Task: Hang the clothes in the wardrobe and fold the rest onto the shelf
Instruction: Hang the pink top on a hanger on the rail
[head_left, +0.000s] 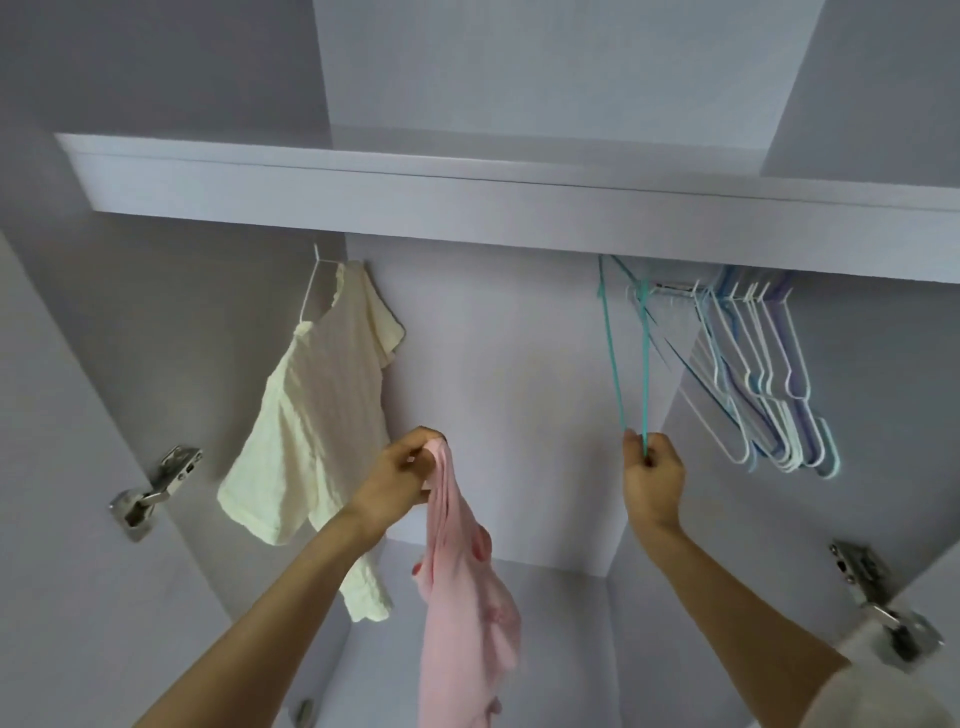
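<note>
Cream top (311, 410) hangs left; spare hangers (769, 374) right.

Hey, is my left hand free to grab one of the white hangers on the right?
Probably not as things stand: your left hand grips the pink garment, and your right hand, holding the teal hanger, sits between it and the white hangers.

Rail (675, 287) mostly behind shelf (467, 208); pink garment (467, 623) cropped below.
</note>
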